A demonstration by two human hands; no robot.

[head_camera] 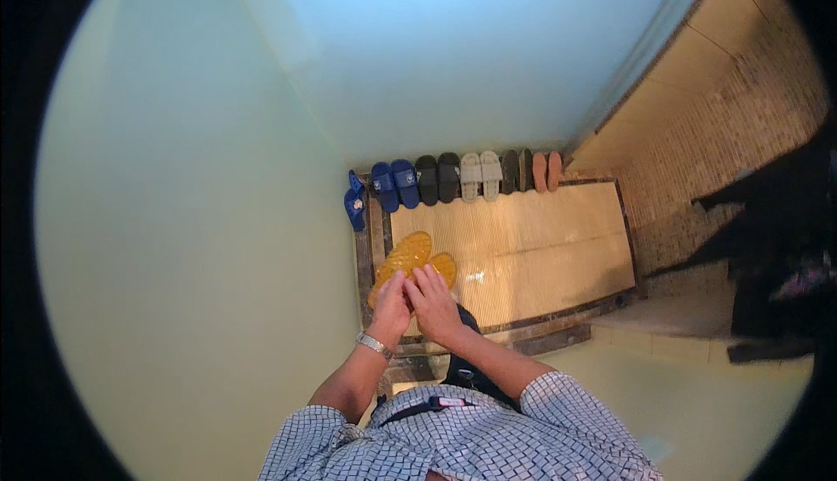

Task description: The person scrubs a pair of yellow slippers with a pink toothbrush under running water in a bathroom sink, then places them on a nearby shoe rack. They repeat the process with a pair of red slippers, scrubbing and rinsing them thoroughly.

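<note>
My left hand (391, 309) and my right hand (434, 302) meet in front of my waist, with their fingertips close together. Whether anything small is between the fingers is hidden. A metal-band wristwatch (375, 345) circles my left wrist. Below the hands, a pair of yellow plastic slippers rests on the floor mat: the left slipper (407, 252) lies at a slant, and the right slipper (444, 268) is partly covered by my right hand.
Along the wall stand blue slides (395, 184), black slides (437, 179), pale slippers (480, 177), dark slippers (517, 171) and pink slippers (547, 171). Another blue slide (354, 203) leans at the left wall. The ribbed mat (549, 245) has a dark stone border. Dark cloth (765, 232) hangs at right.
</note>
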